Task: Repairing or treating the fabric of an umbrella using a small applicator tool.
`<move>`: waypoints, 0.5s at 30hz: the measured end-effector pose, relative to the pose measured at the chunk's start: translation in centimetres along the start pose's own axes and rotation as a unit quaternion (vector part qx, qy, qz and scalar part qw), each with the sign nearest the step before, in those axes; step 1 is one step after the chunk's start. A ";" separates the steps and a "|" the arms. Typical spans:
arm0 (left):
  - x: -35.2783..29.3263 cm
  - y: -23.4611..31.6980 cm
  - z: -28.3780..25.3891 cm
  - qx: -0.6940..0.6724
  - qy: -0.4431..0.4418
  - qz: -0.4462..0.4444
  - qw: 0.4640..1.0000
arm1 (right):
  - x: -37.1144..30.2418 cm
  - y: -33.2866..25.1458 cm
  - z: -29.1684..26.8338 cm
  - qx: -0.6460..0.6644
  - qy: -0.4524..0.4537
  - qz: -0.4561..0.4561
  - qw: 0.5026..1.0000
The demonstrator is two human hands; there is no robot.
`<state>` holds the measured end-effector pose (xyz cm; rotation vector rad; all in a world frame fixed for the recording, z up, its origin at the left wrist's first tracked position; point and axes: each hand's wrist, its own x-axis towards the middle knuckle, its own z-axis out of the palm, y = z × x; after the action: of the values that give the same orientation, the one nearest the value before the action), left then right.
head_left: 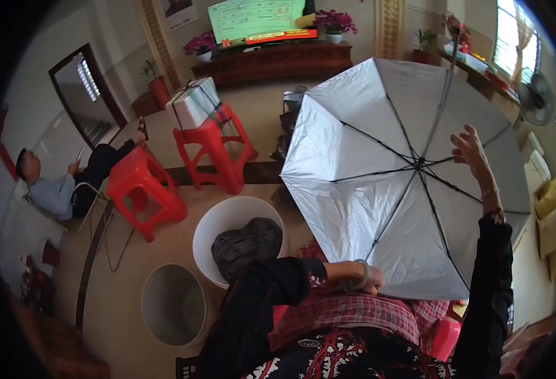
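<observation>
An open umbrella [360,139] with a silver-grey inside faces me, its dark ribs spreading from a central hub. A thin shaft slants up from the hub toward the top right. My left hand [372,280], with a bracelet at the wrist, is closed at the canopy's lower edge above my lap; its fingertips are partly hidden. My right hand [469,150] is raised in front of the canopy's right side, fingers apart and holding nothing. A red checked cloth [347,316] covers my lap.
To the left stand a white bucket [202,243] with dark grey fabric [249,246] inside, and a grey bin [148,316]. Two red stools [142,183] are beyond; one bears a strapped white box [192,104]. A person [53,192] reclines far left. A fan [535,101] stands right.
</observation>
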<state>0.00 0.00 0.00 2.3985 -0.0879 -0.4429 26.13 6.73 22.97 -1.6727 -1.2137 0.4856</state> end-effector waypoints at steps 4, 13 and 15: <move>-0.9 -1.3 1.9 0.040 -0.015 0.009 0.999 | 2.7 -0.8 4.7 0.012 -0.037 -0.077 0.996; -0.1 -2.7 2.6 0.046 0.123 0.048 0.990 | 3.0 -3.6 5.7 -0.013 -0.093 -0.068 0.993; -0.9 -3.1 2.8 0.028 0.171 0.070 0.982 | 2.6 -2.8 5.0 -0.017 -0.029 -0.109 0.993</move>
<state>-1.98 0.83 -3.70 2.4687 -0.1143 0.0409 22.09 11.47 23.76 -1.5400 -1.4351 0.3819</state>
